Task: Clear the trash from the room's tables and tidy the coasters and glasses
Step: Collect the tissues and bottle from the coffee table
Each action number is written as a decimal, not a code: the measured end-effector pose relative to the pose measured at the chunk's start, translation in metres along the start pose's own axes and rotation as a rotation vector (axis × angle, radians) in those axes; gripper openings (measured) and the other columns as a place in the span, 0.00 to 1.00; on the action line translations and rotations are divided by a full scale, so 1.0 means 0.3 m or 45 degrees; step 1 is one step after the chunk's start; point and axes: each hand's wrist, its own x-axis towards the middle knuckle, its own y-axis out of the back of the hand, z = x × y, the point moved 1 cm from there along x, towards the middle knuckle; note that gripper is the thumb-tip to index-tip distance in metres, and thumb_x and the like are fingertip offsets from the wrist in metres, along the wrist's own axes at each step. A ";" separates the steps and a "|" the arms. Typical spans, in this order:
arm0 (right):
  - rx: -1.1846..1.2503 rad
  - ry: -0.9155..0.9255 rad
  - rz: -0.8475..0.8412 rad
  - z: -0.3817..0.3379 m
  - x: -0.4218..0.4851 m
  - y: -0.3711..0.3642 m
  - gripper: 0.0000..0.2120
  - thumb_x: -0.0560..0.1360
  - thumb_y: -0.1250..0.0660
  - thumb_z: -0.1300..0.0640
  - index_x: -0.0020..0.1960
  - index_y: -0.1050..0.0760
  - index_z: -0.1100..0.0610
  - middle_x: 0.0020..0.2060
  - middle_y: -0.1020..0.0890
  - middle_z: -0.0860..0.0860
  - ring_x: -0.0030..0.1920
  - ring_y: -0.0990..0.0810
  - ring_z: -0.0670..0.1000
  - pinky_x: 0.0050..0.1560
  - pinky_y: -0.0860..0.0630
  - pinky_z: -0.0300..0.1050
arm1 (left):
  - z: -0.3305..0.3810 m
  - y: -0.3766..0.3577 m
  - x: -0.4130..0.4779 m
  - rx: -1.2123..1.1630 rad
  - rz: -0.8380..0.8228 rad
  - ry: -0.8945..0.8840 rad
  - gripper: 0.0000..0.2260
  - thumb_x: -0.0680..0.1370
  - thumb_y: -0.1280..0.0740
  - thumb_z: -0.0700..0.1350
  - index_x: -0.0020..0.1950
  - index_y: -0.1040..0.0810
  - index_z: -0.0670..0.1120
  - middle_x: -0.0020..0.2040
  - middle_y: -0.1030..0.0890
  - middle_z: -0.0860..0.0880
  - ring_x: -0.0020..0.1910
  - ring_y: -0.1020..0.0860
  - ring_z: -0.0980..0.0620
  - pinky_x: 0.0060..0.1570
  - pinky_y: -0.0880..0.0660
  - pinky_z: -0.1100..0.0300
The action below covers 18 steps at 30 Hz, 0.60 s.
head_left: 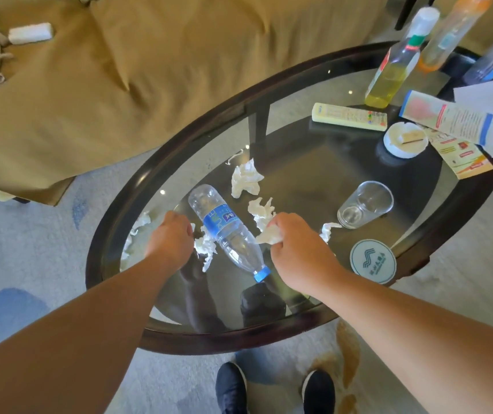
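Note:
An oval glass table with a dark wooden rim stands before me. On it lies an empty plastic bottle with a blue label and cap, on its side. Crumpled white tissues are scattered around it: one farther back, one near the middle, one by the bottle's left side. My right hand grips a crumpled tissue just right of the bottle. My left hand is curled over the glass left of the bottle, touching tissue there. A clear glass and a round coaster sit to the right.
At the table's far right stand several tall bottles, a remote control, a white ashtray and leaflets. A tan sofa runs behind the table. My shoes are on the carpet below the near rim.

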 end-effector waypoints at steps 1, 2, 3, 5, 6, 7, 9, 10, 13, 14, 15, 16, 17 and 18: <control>-0.001 0.002 0.002 0.015 -0.001 -0.003 0.09 0.76 0.42 0.61 0.54 0.31 0.51 0.50 0.30 0.47 0.44 0.28 0.50 0.34 0.38 0.36 | 0.000 -0.012 0.012 0.042 -0.011 -0.001 0.06 0.77 0.40 0.39 0.49 0.23 0.43 0.56 0.29 0.45 0.45 0.23 0.43 0.49 0.24 0.48; -0.011 0.003 0.002 0.028 -0.002 -0.004 0.09 0.76 0.42 0.61 0.53 0.31 0.51 0.49 0.30 0.46 0.44 0.28 0.49 0.33 0.38 0.35 | -0.004 -0.024 0.023 0.081 -0.016 0.004 0.07 0.77 0.40 0.39 0.50 0.23 0.42 0.57 0.29 0.45 0.45 0.23 0.43 0.49 0.24 0.49; -0.023 0.005 0.000 0.041 -0.003 -0.003 0.10 0.75 0.43 0.62 0.53 0.31 0.50 0.49 0.30 0.46 0.44 0.29 0.49 0.34 0.38 0.37 | -0.007 -0.032 0.027 0.099 -0.018 0.016 0.07 0.77 0.40 0.39 0.50 0.23 0.42 0.56 0.29 0.44 0.45 0.23 0.43 0.48 0.24 0.50; -0.025 0.009 -0.001 0.061 -0.007 0.001 0.11 0.75 0.44 0.63 0.53 0.32 0.50 0.49 0.30 0.46 0.45 0.30 0.49 0.37 0.38 0.40 | -0.015 -0.048 0.026 0.102 -0.030 0.035 0.06 0.78 0.41 0.39 0.51 0.25 0.42 0.53 0.25 0.44 0.44 0.24 0.44 0.44 0.26 0.51; -0.021 0.013 -0.002 0.068 -0.008 0.005 0.11 0.75 0.44 0.63 0.54 0.32 0.50 0.49 0.30 0.46 0.45 0.30 0.49 0.39 0.37 0.40 | -0.019 -0.057 0.023 0.095 -0.035 0.059 0.06 0.77 0.41 0.39 0.51 0.26 0.43 0.49 0.23 0.44 0.42 0.25 0.45 0.41 0.28 0.53; -0.017 0.017 -0.005 0.074 -0.009 0.010 0.11 0.75 0.44 0.63 0.54 0.31 0.50 0.50 0.30 0.46 0.44 0.29 0.49 0.39 0.37 0.40 | -0.020 -0.060 0.016 0.082 -0.034 0.085 0.06 0.77 0.41 0.38 0.52 0.28 0.44 0.46 0.23 0.45 0.40 0.26 0.46 0.39 0.30 0.54; -0.015 0.030 -0.009 0.082 -0.013 0.022 0.11 0.76 0.44 0.63 0.55 0.31 0.50 0.51 0.30 0.46 0.43 0.29 0.48 0.35 0.37 0.38 | -0.032 -0.063 0.006 0.049 -0.020 0.136 0.10 0.76 0.40 0.37 0.56 0.30 0.45 0.45 0.23 0.45 0.39 0.26 0.48 0.38 0.30 0.54; -0.015 0.035 -0.010 0.083 -0.014 0.029 0.11 0.76 0.44 0.63 0.55 0.31 0.51 0.51 0.29 0.46 0.43 0.28 0.48 0.35 0.37 0.37 | -0.031 -0.054 -0.001 0.029 -0.013 0.166 0.11 0.76 0.40 0.37 0.58 0.30 0.44 0.48 0.23 0.44 0.41 0.26 0.47 0.39 0.30 0.54; -0.022 0.037 -0.013 0.078 -0.020 0.051 0.11 0.76 0.44 0.63 0.56 0.31 0.51 0.51 0.30 0.46 0.45 0.28 0.48 0.41 0.35 0.40 | -0.026 -0.026 -0.024 0.053 -0.023 0.198 0.12 0.76 0.40 0.37 0.59 0.26 0.42 0.56 0.25 0.42 0.48 0.26 0.45 0.46 0.26 0.53; -0.026 0.038 -0.014 0.074 -0.023 0.059 0.11 0.76 0.44 0.62 0.56 0.31 0.51 0.51 0.30 0.46 0.46 0.28 0.48 0.42 0.35 0.41 | -0.024 -0.020 -0.031 0.081 -0.004 0.163 0.11 0.77 0.40 0.38 0.58 0.24 0.41 0.57 0.26 0.42 0.49 0.26 0.44 0.47 0.26 0.53; -0.029 0.039 -0.015 0.070 -0.026 0.067 0.11 0.76 0.43 0.62 0.56 0.31 0.51 0.50 0.30 0.45 0.46 0.28 0.48 0.43 0.34 0.41 | -0.023 -0.012 -0.036 0.054 0.031 0.149 0.10 0.78 0.41 0.39 0.55 0.23 0.41 0.56 0.26 0.41 0.49 0.27 0.44 0.46 0.27 0.53; -0.031 0.042 -0.016 0.067 -0.029 0.075 0.11 0.76 0.43 0.62 0.56 0.31 0.51 0.50 0.30 0.45 0.46 0.28 0.48 0.43 0.34 0.41 | -0.015 0.002 -0.042 0.009 0.052 0.147 0.08 0.78 0.41 0.39 0.51 0.23 0.41 0.54 0.26 0.41 0.47 0.27 0.45 0.44 0.28 0.53; -0.032 0.048 -0.017 0.063 -0.033 0.083 0.11 0.77 0.43 0.62 0.55 0.31 0.50 0.50 0.30 0.45 0.45 0.28 0.49 0.43 0.34 0.41 | -0.015 0.008 -0.047 0.027 0.070 0.122 0.08 0.78 0.42 0.39 0.48 0.24 0.42 0.51 0.25 0.42 0.44 0.26 0.45 0.42 0.27 0.53; -0.037 0.054 -0.018 0.059 -0.036 0.090 0.10 0.77 0.43 0.62 0.54 0.32 0.50 0.51 0.30 0.45 0.45 0.28 0.49 0.43 0.33 0.42 | -0.011 0.016 -0.053 0.022 0.087 0.119 0.08 0.78 0.44 0.40 0.45 0.25 0.44 0.47 0.23 0.44 0.42 0.25 0.47 0.40 0.25 0.53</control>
